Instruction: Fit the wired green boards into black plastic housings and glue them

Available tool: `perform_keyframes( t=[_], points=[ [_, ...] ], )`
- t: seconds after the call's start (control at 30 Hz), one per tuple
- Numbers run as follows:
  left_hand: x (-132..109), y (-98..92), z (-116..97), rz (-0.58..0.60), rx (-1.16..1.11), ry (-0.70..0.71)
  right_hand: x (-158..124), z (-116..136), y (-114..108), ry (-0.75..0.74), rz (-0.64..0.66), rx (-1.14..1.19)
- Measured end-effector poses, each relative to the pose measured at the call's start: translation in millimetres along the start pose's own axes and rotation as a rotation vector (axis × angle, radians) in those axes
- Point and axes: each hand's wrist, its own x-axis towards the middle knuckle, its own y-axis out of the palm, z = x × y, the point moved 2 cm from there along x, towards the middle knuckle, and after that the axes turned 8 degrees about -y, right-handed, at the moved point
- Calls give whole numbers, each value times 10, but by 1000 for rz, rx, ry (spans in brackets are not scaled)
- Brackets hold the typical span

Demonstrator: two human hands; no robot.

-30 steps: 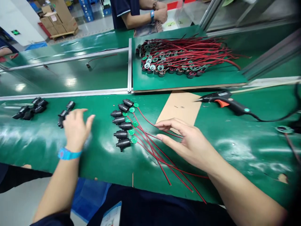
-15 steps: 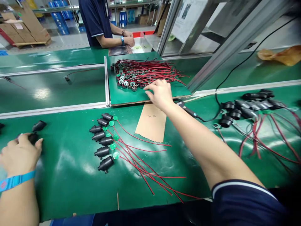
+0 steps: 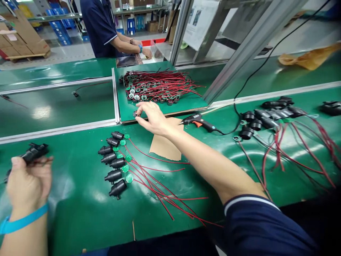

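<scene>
The left hand [image 3: 29, 185] is partly open, a black plastic part [image 3: 36, 151] at its thumb and fingertips; whether it is gripped, I cannot tell. Between the hands, black holders [image 3: 114, 175] with red wires [image 3: 157, 183] lie on the green table [image 3: 87, 217]. Farther off, the right hand [image 3: 153, 119] pinches a small round part [image 3: 135, 114] between thumb and forefinger, just before the wired pile [image 3: 160, 85].

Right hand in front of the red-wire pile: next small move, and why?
Probably ease the right hand back toward the row of black housings. Its fingertips appear to pinch a small dark part just in front of the red-wire pile, and the housings in that row lie with green discs at their ends.
</scene>
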Motion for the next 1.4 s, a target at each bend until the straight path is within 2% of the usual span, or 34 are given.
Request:
perform_keyframes(
  t=[0.03,0.1,0.17,0.2,0.27,0.33,0.4,0.5,0.67,0.83,0.93,1.1,1.23,1.3,1.4],
  points=[
    [-87,111,-48,-26,-229,-99,-65,156,-44,-42,-17,58],
    [-327,401,-152,74,-514,-354,-193,459,-157,-137,-59,197],
    [-620,715,-239,339,-601,-623,-308,712,-273,-234,-96,292],
    [-765,849,-269,475,-611,-703,-360,813,-321,-272,-99,296],
    [-1017,1050,-292,750,-575,-722,-455,968,-390,-323,-74,228],
    [-1204,1158,-267,981,-452,-589,-548,1079,-444,-354,-33,168],
    [-1316,1186,-210,1069,-303,-420,-645,1164,-510,-361,19,167],
    [-1379,1151,-119,1025,-195,-265,-797,1253,-648,-279,97,284],
    [-1471,1136,-29,1085,-228,-230,-976,1275,-811,-17,47,484],
    [-1564,1166,-26,1060,-163,-83,-1063,1217,-580,343,45,895],
    [-1561,1161,6,1060,-117,-76,-1092,1182,-467,458,15,985],
    [-1528,1184,90,1099,-94,-188,-1105,1149,-505,368,-49,825],
    [-1568,1227,59,1089,-80,-174,-1142,1191,-524,209,-126,656],
    [-1598,1225,23,1058,-36,-109,-1169,1217,-504,155,-155,591],
    [-1636,1194,-38,957,118,124,-1196,1246,-457,91,-204,508]
  ],
)
